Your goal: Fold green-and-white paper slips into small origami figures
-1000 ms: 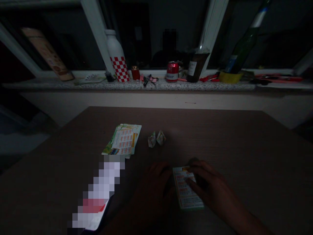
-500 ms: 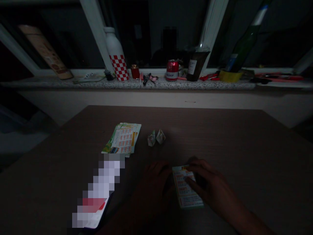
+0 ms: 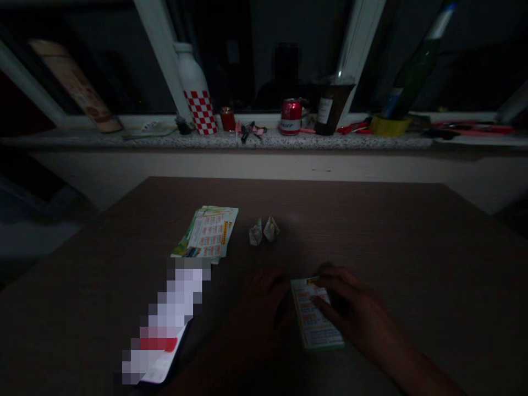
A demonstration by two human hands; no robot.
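A small printed paper sheet [image 3: 315, 324] with orange and green print lies flat on the dark wooden table [image 3: 391, 236] near its front edge. My right hand [image 3: 350, 311] rests on the sheet's right side, fingers stretched out and pressing down on it. My left hand [image 3: 259, 308] lies beside the sheet's left edge, fingers flat on the table; the dim light hides its details. Farther back sit two small folded paper pieces [image 3: 264, 230], and to their left a stack of similar printed sheets [image 3: 208, 234].
A blurred flat item [image 3: 165, 330] lies at the front left. The stone window sill [image 3: 231, 142] behind holds a red-and-white checked bottle [image 3: 197, 91], a red can [image 3: 291, 116], a dark jar [image 3: 330, 110], a green bottle [image 3: 412, 71] and small clutter.
The view has shifted slightly; both hands and the sheet stay almost where they were.
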